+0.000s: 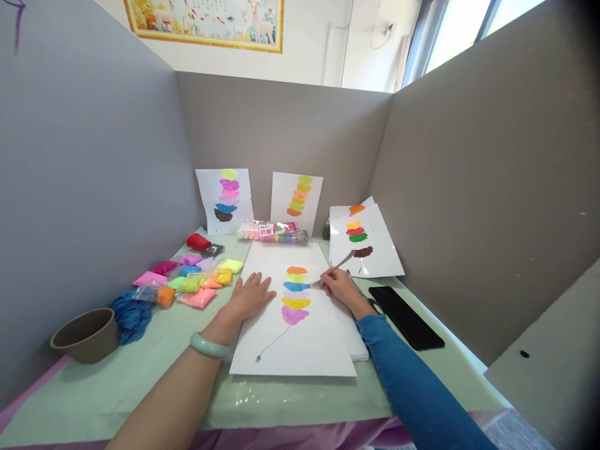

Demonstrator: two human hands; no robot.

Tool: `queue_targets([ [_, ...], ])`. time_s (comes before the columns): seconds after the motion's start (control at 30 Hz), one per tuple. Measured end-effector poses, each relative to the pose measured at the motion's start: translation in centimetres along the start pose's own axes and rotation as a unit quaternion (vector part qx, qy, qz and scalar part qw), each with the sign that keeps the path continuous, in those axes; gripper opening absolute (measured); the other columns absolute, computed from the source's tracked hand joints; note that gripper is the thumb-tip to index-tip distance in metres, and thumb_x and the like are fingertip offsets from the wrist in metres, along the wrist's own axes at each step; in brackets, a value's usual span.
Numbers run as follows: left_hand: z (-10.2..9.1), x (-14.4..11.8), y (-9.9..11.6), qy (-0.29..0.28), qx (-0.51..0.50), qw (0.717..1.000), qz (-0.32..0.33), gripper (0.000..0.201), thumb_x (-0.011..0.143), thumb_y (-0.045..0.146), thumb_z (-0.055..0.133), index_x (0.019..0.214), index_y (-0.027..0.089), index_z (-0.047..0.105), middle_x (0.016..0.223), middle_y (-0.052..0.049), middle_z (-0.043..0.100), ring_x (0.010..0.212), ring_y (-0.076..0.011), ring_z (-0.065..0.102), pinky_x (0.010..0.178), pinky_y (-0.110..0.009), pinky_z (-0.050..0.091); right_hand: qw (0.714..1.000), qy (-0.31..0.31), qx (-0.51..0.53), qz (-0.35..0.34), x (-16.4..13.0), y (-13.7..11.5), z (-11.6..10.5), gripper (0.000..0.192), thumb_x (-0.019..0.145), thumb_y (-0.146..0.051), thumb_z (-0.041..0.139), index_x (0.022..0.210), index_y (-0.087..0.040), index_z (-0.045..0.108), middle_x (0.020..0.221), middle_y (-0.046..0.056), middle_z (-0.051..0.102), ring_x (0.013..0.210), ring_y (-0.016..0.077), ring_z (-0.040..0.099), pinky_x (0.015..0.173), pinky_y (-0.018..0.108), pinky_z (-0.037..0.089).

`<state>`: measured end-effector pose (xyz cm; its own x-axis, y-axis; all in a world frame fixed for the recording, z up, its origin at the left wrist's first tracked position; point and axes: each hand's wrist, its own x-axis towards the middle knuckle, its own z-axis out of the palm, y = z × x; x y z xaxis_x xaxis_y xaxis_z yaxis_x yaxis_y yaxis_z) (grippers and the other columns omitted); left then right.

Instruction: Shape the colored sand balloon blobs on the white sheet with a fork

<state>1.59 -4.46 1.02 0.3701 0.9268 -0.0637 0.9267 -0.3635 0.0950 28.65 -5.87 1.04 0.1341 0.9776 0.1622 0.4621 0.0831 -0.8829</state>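
Left hand [249,297] flat, fingers spread and released, palm pressing the left half of the white sheet [300,337] on the table [140,387]; jade-green bangle [209,345] at the wrist. Right hand [341,288] clenched around a metal fork [334,270], tines resting beside the column of clay patches [295,294] at mid-sheet. Six patches in that column, top to bottom: orange, yellow-green, blue, pale lilac, yellow, magenta; one thin grey line trailing from the lowest. Three finished sheets against the partition walls: two upright at the back [225,200] [296,200], one slanted at right [363,240]. One packet of clay sticks [273,232] behind the sheet. Loose clay bags [192,278] in a cluster at left, exact number unclear. One brown bowl [87,334], one blue cloth [131,312], one black phone [405,317].
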Motion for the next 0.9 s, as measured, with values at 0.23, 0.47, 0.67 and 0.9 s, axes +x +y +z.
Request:
queue_targets([
  [0.23, 0.0, 0.0, 0.0, -0.002, 0.0, 1.0, 0.0, 0.06, 0.095, 0.054, 0.023, 0.146, 0.023, 0.032, 0.157, -0.013, 0.02, 0.145, -0.0272, 0.013, 0.112, -0.056, 0.013, 0.999, 0.004, 0.04, -0.011, 0.2, 0.9, 0.0, 0.008, 0.078, -0.023, 0.055, 0.072, -0.017, 0.056, 0.057, 0.0, 0.065, 0.042, 0.0095, 0.053, 0.049, 0.02, 0.042],
  [0.47, 0.1, 0.0, -0.1, 0.002, 0.002, 1.0, 0.001, 0.059, 0.095, 0.053, 0.023, 0.145, 0.024, 0.033, 0.157, -0.012, 0.02, 0.145, -0.0273, 0.013, 0.112, -0.056, 0.013, 0.999, 0.008, 0.039, -0.016, -0.1, 0.6, -0.2, 0.01, 0.078, -0.024, 0.055, 0.071, -0.017, 0.056, 0.053, -0.001, 0.062, 0.043, 0.0099, 0.054, 0.051, 0.021, 0.043],
  [0.67, -0.1, -0.1, 0.1, -0.004, 0.002, 1.0, -0.005, 0.059, 0.095, 0.053, 0.023, 0.145, 0.024, 0.032, 0.157, -0.012, 0.019, 0.145, -0.0265, 0.012, 0.112, -0.055, 0.013, 1.0, 0.01, 0.001, -0.011, -0.4, -0.1, -0.2, 0.008, 0.077, -0.02, 0.054, 0.071, -0.017, 0.057, 0.053, 0.0, 0.064, 0.044, 0.0108, 0.055, 0.052, 0.021, 0.044],
  [0.9, 0.1, 0.1, -0.1, -0.002, 0.001, 1.0, -0.002, 0.06, 0.095, 0.054, 0.023, 0.146, 0.024, 0.032, 0.157, -0.012, 0.02, 0.145, -0.027, 0.012, 0.112, -0.056, 0.013, 1.0, 0.012, 0.007, -0.011, 0.0, 0.3, 0.0, 0.008, 0.076, -0.019, 0.054, 0.069, -0.017, 0.056, 0.053, 0.0, 0.064, 0.043, 0.0105, 0.055, 0.051, 0.021, 0.043],
])
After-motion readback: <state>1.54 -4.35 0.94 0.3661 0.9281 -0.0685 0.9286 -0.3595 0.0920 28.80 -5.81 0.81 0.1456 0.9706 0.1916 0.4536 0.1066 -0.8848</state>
